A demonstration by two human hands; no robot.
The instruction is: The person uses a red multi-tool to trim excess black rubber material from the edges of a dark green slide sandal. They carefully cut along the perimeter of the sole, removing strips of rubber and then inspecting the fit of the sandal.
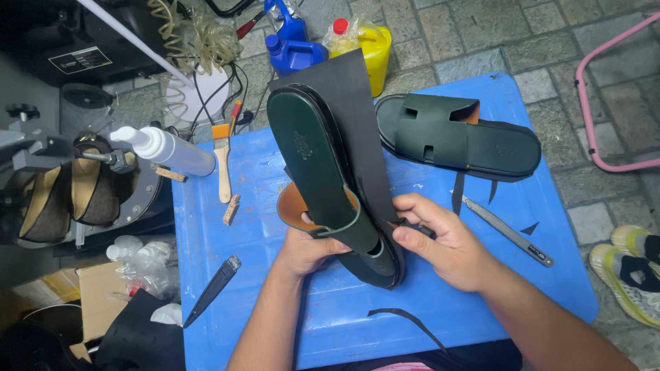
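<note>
Head view, my log: left hand point(306, 251) fingers grip green sandal point(323, 172); right hand point(440, 240) pinches black sheet point(354, 110) beneath it; second sandal point(457, 137) lies apart on blue table point(275, 302).

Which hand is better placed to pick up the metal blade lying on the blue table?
Probably the right hand: the metal blade lies just beside it on the blue table. The left hand grips the green sandal, farther off.

Second green sandal point(460, 137) on the blue table point(550, 275), paintbrush point(222, 161), white squeeze bottle point(168, 150), metal knife point(509, 232) — yellow jug point(373, 51), blue bottles point(292, 41) beyond.
</note>
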